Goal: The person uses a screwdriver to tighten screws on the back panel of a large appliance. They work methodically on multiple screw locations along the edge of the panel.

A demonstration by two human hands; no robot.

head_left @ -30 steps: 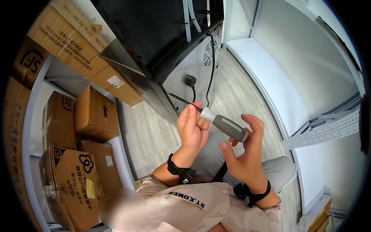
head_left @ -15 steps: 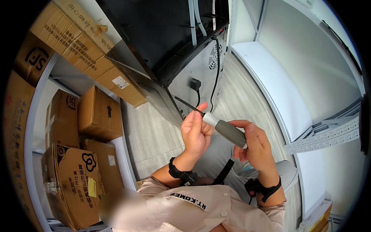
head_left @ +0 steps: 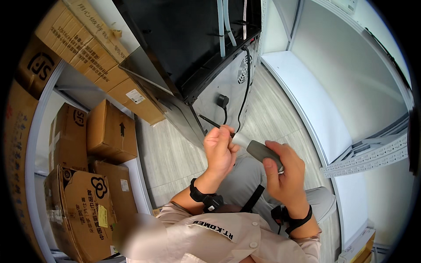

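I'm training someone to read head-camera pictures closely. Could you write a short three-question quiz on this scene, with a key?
1. True or false: the right hand is at the handle end of the screwdriver.

2. Multiple choice: what do the thumb and fingers of the left hand hold?
A) a cardboard box
B) the dark shaft
C) a white shelf

3. Fill in the blank: the long cable running down in front of the pale vented panel is ____ in colour.

Key: 1. True. 2. B. 3. Black.
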